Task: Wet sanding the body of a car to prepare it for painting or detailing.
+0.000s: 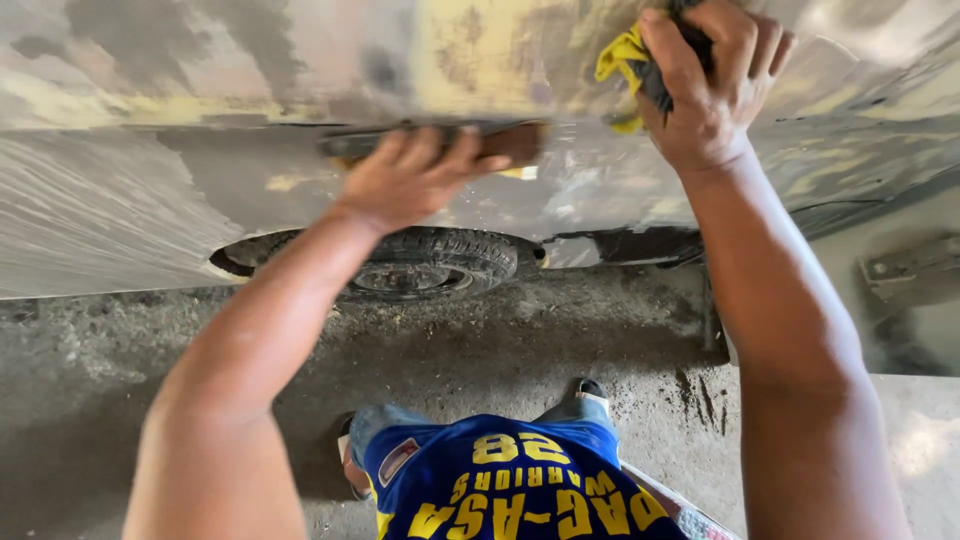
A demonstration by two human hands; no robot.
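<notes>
A long brown sanding block (440, 143) lies flat and level against the sanded car panel (150, 200), under the left hand (410, 180). A crumpled yellow-and-dark rag (640, 65) is bunched against the panel in the right hand (710, 85).

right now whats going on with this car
A person is working on a car body panel that is sanded and patchy, above a wheel. The left hand presses a long brown sanding block flat against the panel. The right hand grips a yellow and dark cloth against the panel higher up. The floor below is dusty concrete.
</notes>
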